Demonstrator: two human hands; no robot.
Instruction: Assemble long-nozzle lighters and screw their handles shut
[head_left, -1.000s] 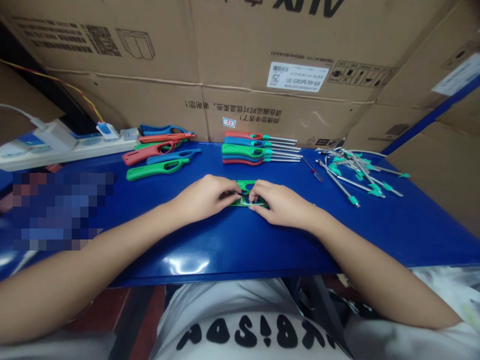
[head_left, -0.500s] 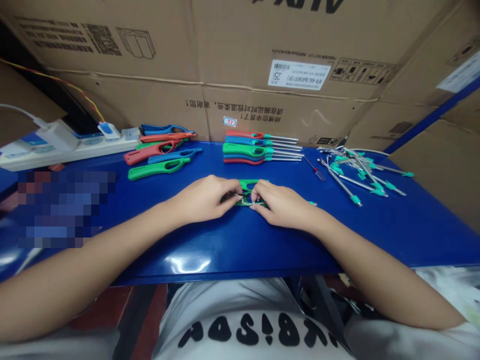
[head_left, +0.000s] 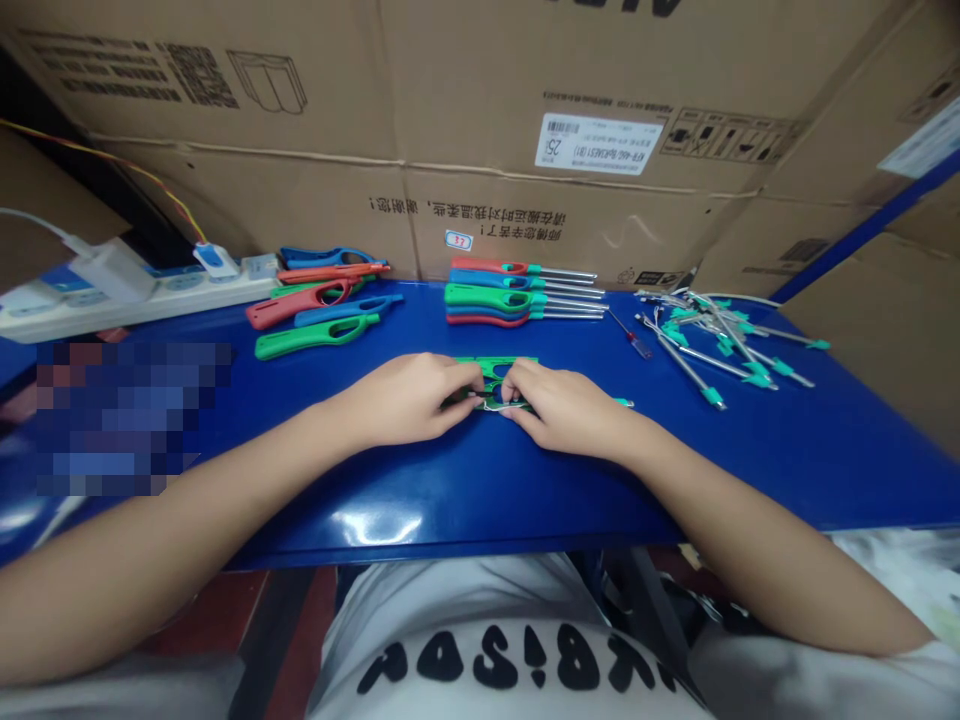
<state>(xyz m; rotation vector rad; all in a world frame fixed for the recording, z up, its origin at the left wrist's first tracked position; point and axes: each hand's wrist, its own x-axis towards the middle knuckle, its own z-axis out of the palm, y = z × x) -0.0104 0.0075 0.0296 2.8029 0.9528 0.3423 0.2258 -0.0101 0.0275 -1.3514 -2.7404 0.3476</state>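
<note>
A green handle shell (head_left: pixel 495 370) lies flat on the blue table (head_left: pixel 465 480), near the middle of it and straight in front of the person. Only its middle shows, with an oval opening, because both hands cover its ends. A thin pale wire (head_left: pixel 489 406) runs along its near edge between the fingertips.

The left hand (head_left: pixel 409 398) rests on the table at the shell's left end, fingers curled in and closed, thumb and forefinger pinched on the shell's edge. The right hand (head_left: pixel 570 410) mirrors it at the right end, fingers bent and closed down on the shell and the wire. A small teal tip (head_left: pixel 624 403) pokes out from under the right hand on its far side. Both forearms lie across the table's near edge.

Behind the shell, a neat stack of assembled lighters (head_left: pixel 517 297) in red, blue and green lies with the metal tubes pointing right. Left of that stack is a loose pile of empty handles (head_left: pixel 322 300) in the same colours. To the right, a scatter of metal tubes with teal ends (head_left: pixel 712 335) covers the far corner, and a small red-handled screwdriver (head_left: pixel 631 340) lies between the tubes and the stack.

A white power strip (head_left: pixel 112 290) sits at the far left with plugs in it. Cardboard boxes (head_left: pixel 487 90) wall in the back of the table, one bearing a white label (head_left: pixel 596 145).
</note>
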